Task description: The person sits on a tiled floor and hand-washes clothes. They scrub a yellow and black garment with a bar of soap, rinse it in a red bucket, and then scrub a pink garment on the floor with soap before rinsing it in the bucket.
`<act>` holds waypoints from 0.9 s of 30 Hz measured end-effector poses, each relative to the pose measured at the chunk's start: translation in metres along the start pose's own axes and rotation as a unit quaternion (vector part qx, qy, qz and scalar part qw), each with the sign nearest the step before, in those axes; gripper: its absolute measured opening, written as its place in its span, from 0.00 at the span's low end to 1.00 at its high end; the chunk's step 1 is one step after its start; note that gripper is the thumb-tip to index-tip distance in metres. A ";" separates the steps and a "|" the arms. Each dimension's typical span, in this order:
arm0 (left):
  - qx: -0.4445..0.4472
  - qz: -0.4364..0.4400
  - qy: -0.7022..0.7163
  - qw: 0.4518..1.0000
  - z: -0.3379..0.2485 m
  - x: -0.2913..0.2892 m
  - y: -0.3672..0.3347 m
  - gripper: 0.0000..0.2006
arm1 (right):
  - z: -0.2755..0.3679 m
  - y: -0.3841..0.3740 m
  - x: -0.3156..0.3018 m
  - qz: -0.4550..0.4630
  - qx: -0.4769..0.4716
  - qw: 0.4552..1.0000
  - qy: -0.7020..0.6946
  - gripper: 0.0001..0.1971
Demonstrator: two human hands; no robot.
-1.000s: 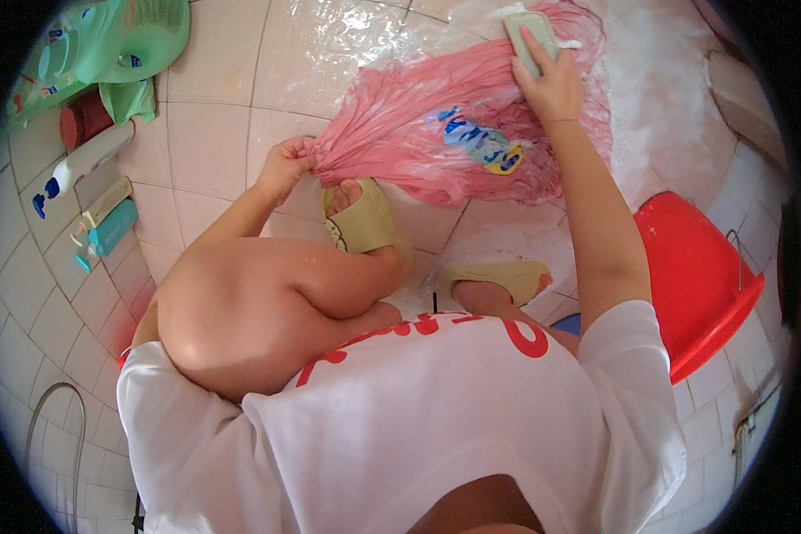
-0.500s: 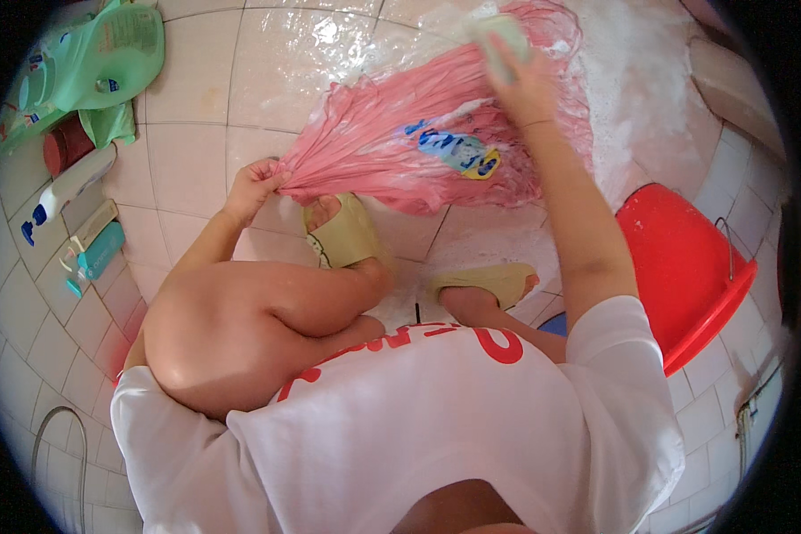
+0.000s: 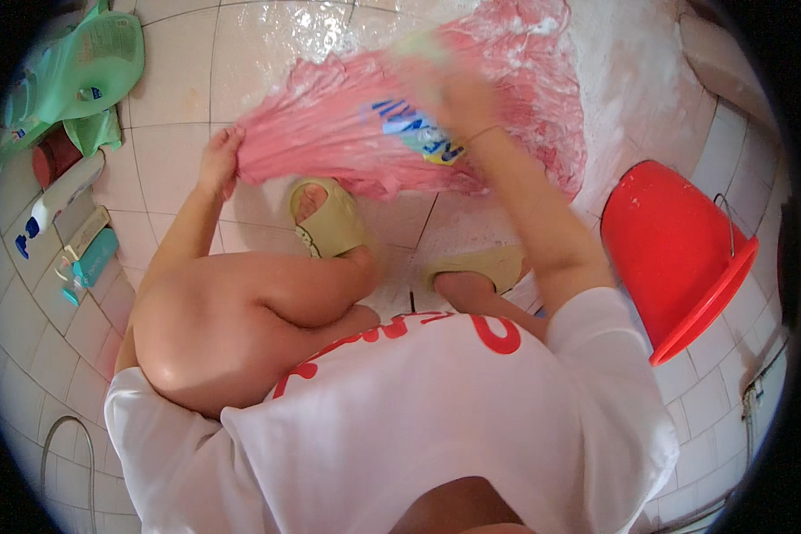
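A wet pink garment (image 3: 329, 133) with a blue and yellow print lies spread over the soapy tiled floor, streaked with white foam. My left hand (image 3: 221, 160) is closed on its left edge and pulls the fabric taut into folds. Over the garment's upper middle, my right hand (image 3: 465, 100) is smeared by motion. In it is a pale green scrub brush (image 3: 418, 49), also blurred, against the cloth; its bristles cannot be seen.
My feet, in yellow-green slippers (image 3: 336, 227), are just below the garment. On the right a red bucket (image 3: 659, 249) lies tipped. Along the left wall stand a green detergent jug (image 3: 102, 67), a white pump bottle (image 3: 67, 191) and a teal box (image 3: 96, 258).
My right hand has swept left across the garment with the brush. My left hand has shifted left and slightly up, drawing the garment's edge along.
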State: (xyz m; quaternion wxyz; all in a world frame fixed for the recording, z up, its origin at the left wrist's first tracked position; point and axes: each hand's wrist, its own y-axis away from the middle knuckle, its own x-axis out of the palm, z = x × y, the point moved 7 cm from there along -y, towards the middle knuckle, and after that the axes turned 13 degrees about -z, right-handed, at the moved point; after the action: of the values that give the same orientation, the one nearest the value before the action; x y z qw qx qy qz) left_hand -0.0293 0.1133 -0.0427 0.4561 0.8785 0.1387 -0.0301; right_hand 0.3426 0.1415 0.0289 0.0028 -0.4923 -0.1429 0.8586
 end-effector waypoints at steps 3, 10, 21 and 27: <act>0.101 -0.018 -0.057 0.993 -0.024 -0.016 -0.041 0.14 | -0.124 0.011 -0.080 -0.109 0.133 0.951 0.255 0.22; 0.581 -0.145 -0.472 0.646 -0.050 0.093 0.092 0.40 | 0.022 -0.005 -0.011 -0.170 -0.006 0.985 0.021 0.25; 0.517 0.115 -0.512 0.676 -0.017 0.089 0.065 0.13 | -0.129 0.048 -0.097 -0.174 0.120 0.946 0.247 0.27; 0.508 0.094 -0.531 0.672 -0.016 0.101 0.055 0.13 | 0.017 0.033 -0.017 -0.064 0.317 0.934 -0.150 0.27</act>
State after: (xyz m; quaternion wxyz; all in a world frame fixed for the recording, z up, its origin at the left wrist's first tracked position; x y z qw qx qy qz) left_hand 0.0811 0.1179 -0.0082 -0.0632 0.8191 -0.2470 -0.5140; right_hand 0.3415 0.1031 0.0432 0.1919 -0.3215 0.1066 0.9211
